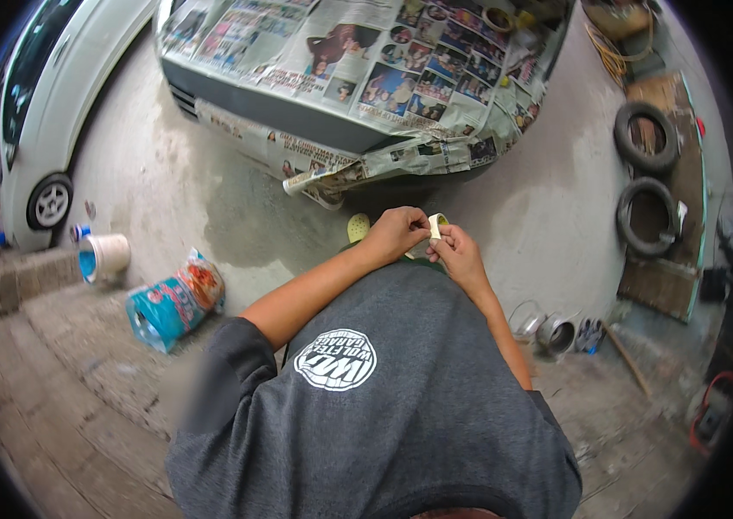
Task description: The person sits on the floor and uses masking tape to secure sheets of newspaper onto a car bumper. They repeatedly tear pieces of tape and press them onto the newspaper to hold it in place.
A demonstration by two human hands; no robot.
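From the tape roll (435,227), newspaper (366,52) on a car (297,126) spans ten to one o'clock, tyres (646,110) between two and three, a bucket (112,253) at nine.

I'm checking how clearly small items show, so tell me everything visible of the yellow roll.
The roll is small, pale yellow and ring-shaped, with a darker hollow showing toward its upper right. It looks like paper tape. It is held above the floor, just beyond the shirt, its pale outer band facing the wearer. The right hand holds it from the lower right; the left hand has fingertips at its left edge. Whether a loose end is lifted is too small to tell.
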